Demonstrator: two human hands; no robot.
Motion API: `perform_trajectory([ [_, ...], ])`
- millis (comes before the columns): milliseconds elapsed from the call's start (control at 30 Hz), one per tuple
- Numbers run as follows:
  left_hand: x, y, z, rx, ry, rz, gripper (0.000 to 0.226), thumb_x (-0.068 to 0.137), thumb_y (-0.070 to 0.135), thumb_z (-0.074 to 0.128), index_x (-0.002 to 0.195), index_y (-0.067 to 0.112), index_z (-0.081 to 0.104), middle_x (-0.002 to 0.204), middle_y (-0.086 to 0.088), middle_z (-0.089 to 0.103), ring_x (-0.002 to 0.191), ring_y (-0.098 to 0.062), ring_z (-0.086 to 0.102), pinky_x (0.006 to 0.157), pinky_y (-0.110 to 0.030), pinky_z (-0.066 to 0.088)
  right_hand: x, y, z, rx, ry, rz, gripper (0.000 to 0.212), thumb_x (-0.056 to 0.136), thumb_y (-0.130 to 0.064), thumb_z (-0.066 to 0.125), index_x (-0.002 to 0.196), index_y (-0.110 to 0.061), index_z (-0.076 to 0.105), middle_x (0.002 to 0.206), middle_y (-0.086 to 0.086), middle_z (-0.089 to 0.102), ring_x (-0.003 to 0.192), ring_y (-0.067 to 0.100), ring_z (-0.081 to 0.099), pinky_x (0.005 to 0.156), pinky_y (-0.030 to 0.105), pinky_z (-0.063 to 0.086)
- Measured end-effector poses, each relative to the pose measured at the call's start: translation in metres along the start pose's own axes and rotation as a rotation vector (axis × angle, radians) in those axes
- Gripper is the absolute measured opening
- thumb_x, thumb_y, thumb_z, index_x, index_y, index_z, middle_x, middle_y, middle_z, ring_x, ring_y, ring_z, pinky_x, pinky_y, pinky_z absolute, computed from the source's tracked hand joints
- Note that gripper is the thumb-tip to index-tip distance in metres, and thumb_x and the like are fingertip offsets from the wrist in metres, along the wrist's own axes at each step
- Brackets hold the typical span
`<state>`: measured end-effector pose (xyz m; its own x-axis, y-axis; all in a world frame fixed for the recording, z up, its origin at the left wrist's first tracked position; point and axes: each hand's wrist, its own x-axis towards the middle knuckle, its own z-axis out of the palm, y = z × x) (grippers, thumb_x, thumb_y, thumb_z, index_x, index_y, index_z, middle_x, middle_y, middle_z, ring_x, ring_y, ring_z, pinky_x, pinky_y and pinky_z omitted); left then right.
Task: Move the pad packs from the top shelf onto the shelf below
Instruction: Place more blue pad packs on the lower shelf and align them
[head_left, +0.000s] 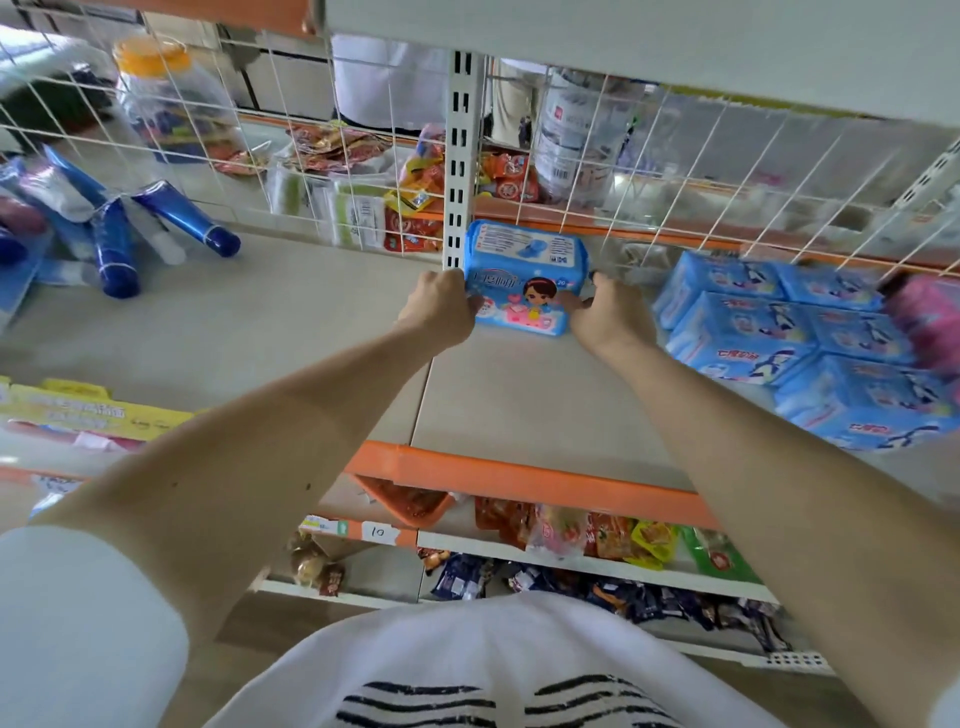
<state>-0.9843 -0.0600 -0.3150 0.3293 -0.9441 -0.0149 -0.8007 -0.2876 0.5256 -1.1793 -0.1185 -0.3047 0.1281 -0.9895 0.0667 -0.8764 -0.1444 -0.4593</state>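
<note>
A blue pad pack (524, 275) with a cartoon girl on its front stands on the beige shelf (519, 405), close to the white upright post at the back. My left hand (441, 312) grips its left end and my right hand (608, 312) grips its right end. Several more blue pad packs (769, 332) lie in rows on the same shelf to the right. The underside of the shelf above (649, 41) spans the top of the view; what stands on it is hidden.
Blue tubes (156, 228) lie on the shelf at the left. A white wire grid (311, 171) backs the shelf, with snack packets and jars behind it. An orange shelf edge (519, 478) runs in front, above snack shelves. A pink pack (930, 322) sits far right.
</note>
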Motion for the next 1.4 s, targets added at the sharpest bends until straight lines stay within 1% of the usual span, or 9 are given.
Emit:
perform_trajectory([
  [100,-0.016,0.002,0.000,0.053,0.108,0.063,0.029,0.102,0.038,0.048,0.114,0.011,0.050,0.117,-0.013,0.056,0.099,-0.029,0.055,0.067,-0.038,0.042,-0.007,0.007,-0.006,-0.035,0.100,-0.043,0.043,0.096,-0.044,0.057,0.124,-0.013,0.058,0.112,0.010,0.069,0.105,0.036,0.063,0.075,0.035,0.045],
  [233,-0.036,0.007,-0.001,0.265,0.288,0.382,0.033,0.097,0.033,0.056,0.127,0.019,0.052,0.142,-0.007,0.039,0.123,-0.031,0.045,0.063,-0.038,0.053,-0.024,0.019,-0.004,-0.034,0.304,-0.343,0.022,0.095,-0.027,0.057,0.105,-0.009,0.066,0.125,0.009,0.061,0.114,0.032,0.057,0.076,0.036,0.049],
  [400,-0.029,0.004,0.002,0.483,0.143,0.446,0.054,0.095,0.037,0.057,0.146,0.025,0.044,0.168,0.000,-0.002,0.141,-0.034,0.030,0.098,-0.045,0.047,-0.025,0.020,0.002,-0.086,0.202,-0.473,0.031,0.095,-0.024,0.055,0.123,-0.017,0.068,0.155,0.000,0.042,0.133,0.030,0.047,0.087,0.044,0.052],
  [600,-0.015,-0.001,0.005,0.477,-0.050,0.414,0.081,0.095,0.035,0.058,0.160,0.025,0.011,0.162,0.002,-0.032,0.146,-0.035,0.030,0.096,-0.045,0.053,-0.015,0.016,0.004,-0.206,0.069,-0.405,0.050,0.094,-0.022,0.057,0.143,-0.018,0.052,0.165,-0.002,0.021,0.135,0.034,0.043,0.093,0.046,0.050],
  [733,-0.004,0.004,-0.001,0.527,-0.070,0.376,0.084,0.094,0.038,0.058,0.160,0.031,0.006,0.161,0.004,-0.035,0.136,-0.036,0.043,0.079,-0.038,0.053,-0.003,0.008,0.001,-0.213,-0.053,-0.351,0.059,0.093,-0.025,0.057,0.150,-0.021,0.041,0.168,-0.005,0.006,0.138,0.031,0.042,0.098,0.044,0.047],
  [867,0.005,0.011,-0.004,0.550,-0.125,0.337,0.084,0.094,0.041,0.056,0.159,0.037,0.003,0.160,0.006,-0.036,0.104,-0.035,0.062,0.053,-0.027,0.035,0.009,0.003,-0.001,-0.240,-0.162,-0.307,0.068,0.093,-0.030,0.057,0.154,-0.019,0.030,0.167,-0.007,-0.009,0.136,0.031,0.045,0.096,0.042,0.046],
  [1000,0.009,0.013,-0.009,0.565,-0.160,0.295,0.084,0.095,0.039,0.054,0.158,0.042,0.000,0.159,0.009,-0.037,0.084,-0.030,0.061,0.048,-0.026,0.033,0.012,0.003,0.000,-0.269,-0.207,-0.297,0.075,0.092,-0.031,0.061,0.156,-0.020,0.023,0.166,-0.008,-0.017,0.132,0.031,0.048,0.092,0.041,0.046],
  [1267,0.014,0.020,-0.015,0.590,-0.172,0.279,0.079,0.095,0.049,0.052,0.158,0.042,0.005,0.162,0.012,-0.031,0.108,-0.034,0.063,0.049,-0.025,0.034,0.018,-0.002,-0.002,-0.281,-0.286,-0.279,0.083,0.093,-0.033,0.059,0.159,-0.019,0.012,0.164,-0.007,-0.024,0.138,0.030,0.042,0.102,0.041,0.043],
  [1400,0.005,0.015,-0.018,0.595,-0.171,0.310,0.079,0.096,0.047,0.053,0.160,0.037,0.006,0.161,0.013,-0.032,0.115,-0.034,0.061,0.056,-0.030,0.040,0.013,0.005,-0.008,-0.226,-0.298,-0.303,0.078,0.092,-0.033,0.061,0.158,-0.027,0.020,0.165,-0.008,-0.019,0.142,0.028,0.040,0.107,0.042,0.043],
])
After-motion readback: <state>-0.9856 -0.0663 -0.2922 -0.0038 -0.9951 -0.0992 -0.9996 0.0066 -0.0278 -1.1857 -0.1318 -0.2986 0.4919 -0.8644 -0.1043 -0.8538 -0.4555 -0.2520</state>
